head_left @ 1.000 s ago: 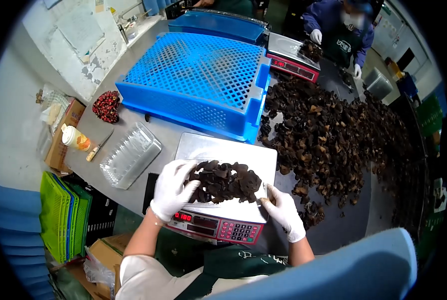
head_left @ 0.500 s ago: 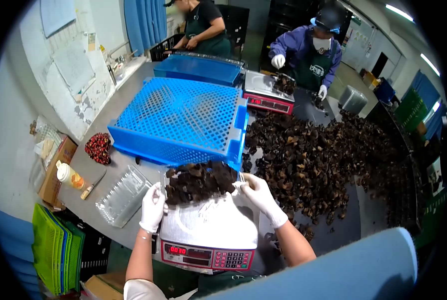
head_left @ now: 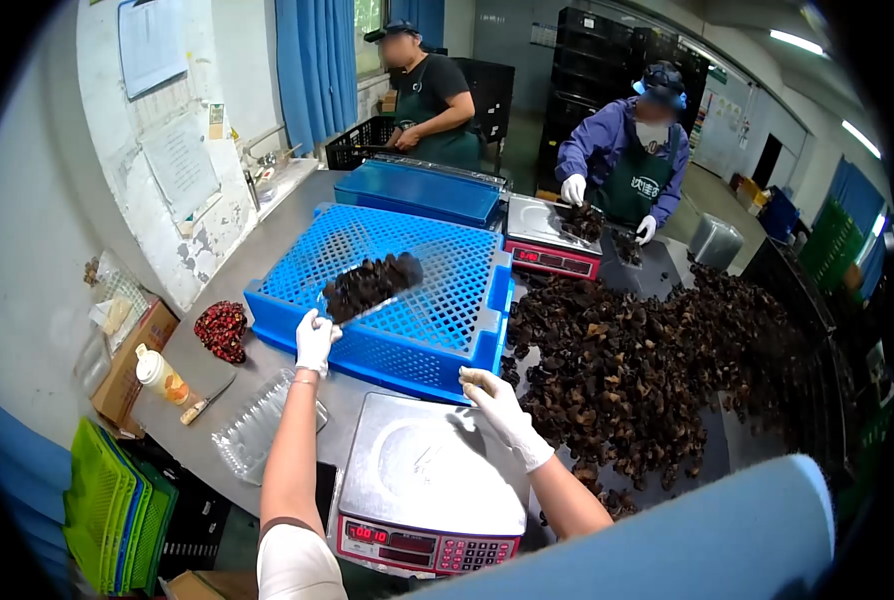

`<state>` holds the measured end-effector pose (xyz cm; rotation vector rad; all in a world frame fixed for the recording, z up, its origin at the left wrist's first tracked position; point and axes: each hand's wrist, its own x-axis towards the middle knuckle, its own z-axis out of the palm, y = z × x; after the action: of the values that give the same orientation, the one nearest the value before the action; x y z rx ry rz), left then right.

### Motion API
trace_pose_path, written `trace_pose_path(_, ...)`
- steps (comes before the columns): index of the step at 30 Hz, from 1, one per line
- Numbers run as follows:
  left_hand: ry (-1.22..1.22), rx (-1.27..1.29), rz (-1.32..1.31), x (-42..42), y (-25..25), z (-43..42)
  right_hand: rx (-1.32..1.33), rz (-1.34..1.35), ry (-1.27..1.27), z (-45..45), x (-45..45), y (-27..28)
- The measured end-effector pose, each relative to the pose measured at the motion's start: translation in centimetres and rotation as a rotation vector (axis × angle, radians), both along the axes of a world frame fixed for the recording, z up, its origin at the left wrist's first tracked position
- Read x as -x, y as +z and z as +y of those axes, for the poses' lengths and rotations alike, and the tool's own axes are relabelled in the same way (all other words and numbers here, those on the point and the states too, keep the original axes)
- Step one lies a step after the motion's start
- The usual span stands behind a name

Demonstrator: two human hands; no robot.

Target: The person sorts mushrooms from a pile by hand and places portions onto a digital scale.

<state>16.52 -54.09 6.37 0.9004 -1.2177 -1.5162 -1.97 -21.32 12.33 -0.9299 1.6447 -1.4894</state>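
My left hand (head_left: 315,342), in a white glove, grips the near left corner of a clear plastic tray holding dark, wood-ear-like mushrooms (head_left: 372,286). The tray is over the blue lattice crate (head_left: 297,262), slightly tilted; whether it touches the lattice I cannot tell. My right hand (head_left: 502,410), also gloved, holds nothing, its fingers apart, close to the crate's front right corner. Below it stands a red-framed scale (head_left: 432,460) with a bare metal plate and a lit red display.
Loose dark mushrooms (head_left: 617,370) spread over the table's right side. Empty clear trays (head_left: 262,425), a knife (head_left: 207,398), a cup (head_left: 162,375) and a red heap (head_left: 221,330) lie left. Beyond the crate, a co-worker (head_left: 632,160) handles mushrooms at a second scale (head_left: 552,235); another person (head_left: 432,100) stands behind.
The filled tray has moved from above the near scale, forward and left over the blue crate, in my left hand. My right hand has let go of it. The scale's display has changed.
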Motion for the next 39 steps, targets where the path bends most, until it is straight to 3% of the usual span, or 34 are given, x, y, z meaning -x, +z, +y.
trace_pose_path(2,0.043,0.192,-0.22,0.3,-0.3,-0.9,-0.026,0.034,-0.013,1.7,0.0,0.1)
trace_pose_path(4,0.061,0.259,-0.27,-0.6,1.2,1.3,-0.012,0.054,-0.002,4.4,0.4,0.7)
trace_pose_path(6,0.023,0.49,-0.333,-3.6,-0.7,1.2,-0.015,0.099,-0.019,7.9,1.2,0.4)
trace_pose_path(7,0.036,0.658,-0.483,-5.6,0.3,3.2,-0.052,0.087,-0.041,9.9,1.4,0.5)
trace_pose_path(8,0.128,1.011,-0.668,-7.9,0.0,4.1,-0.087,0.078,-0.074,12.0,1.7,0.4)
trace_pose_path(9,0.019,0.897,-0.665,-10.0,1.3,6.4,-0.086,0.081,-0.123,14.0,2.2,-0.6)
trace_pose_path(10,-0.015,0.732,-0.829,-12.0,2.2,9.0,-0.085,0.083,-0.178,16.1,2.6,-1.6)
trace_pose_path(14,-0.046,0.786,-1.198,-20.7,-4.3,11.1,-0.158,0.046,-0.347,22.6,2.2,-2.5)
trace_pose_path(15,-0.131,0.691,-1.109,-22.1,-5.8,10.7,-0.128,0.038,-0.37,23.6,1.9,-3.4)
trace_pose_path(16,-0.048,0.708,-0.993,-22.9,-7.6,10.1,-0.102,-0.051,-0.421,24.7,1.2,-4.0)
trace_pose_path(20,-0.012,0.678,-0.976,-23.8,-8.0,8.7,-0.113,-0.041,-0.465,28.3,0.0,-4.5)
trace_pose_path(21,-0.089,0.562,-0.944,-24.4,-8.2,7.4,-0.112,0.193,-0.465,29.7,0.4,-4.7)
trace_pose_path(24,-0.226,0.424,-0.921,-27.4,-10.9,2.4,-0.171,0.135,-0.624,33.2,-0.2,-2.2)
trace_pose_path(25,-0.246,0.401,-0.892,-27.5,-11.5,1.1,-0.155,0.038,-0.676,34.8,0.1,-3.6)
trace_pose_path(27,-0.291,0.253,-0.951,-27.4,-10.2,1.0,-0.184,-0.026,-0.747,37.4,-0.3,-3.4)
trace_pose_path(31,-0.369,0.488,-1.157,-26.1,-9.1,1.6,-0.161,-0.016,-0.863,41.8,-0.9,-4.7)
trace_pose_path(32,-0.234,0.606,-1.249,-26.5,-9.2,2.4,-0.189,0.022,-0.885,42.5,-0.9,-5.6)
trace_pose_path(34,0.207,0.884,-1.348,-21.4,-4.1,9.7,-0.195,0.033,-0.903,43.2,-1.1,-6.9)
trace_pose_path(36,0.376,1.052,-1.214,-16.2,1.1,17.0,-0.29,0.24,-0.832,43.1,-1.1,-7.5)
trace_pose_path(37,0.356,1.106,-1.137,-13.7,2.9,20.5,-0.356,0.433,-0.776,42.8,-0.9,-7.7)
trace_pose_path(39,0.038,1.122,-0.943,-12.2,3.6,24.7,-0.432,0.711,-0.657,42.0,-0.4,-8.3)
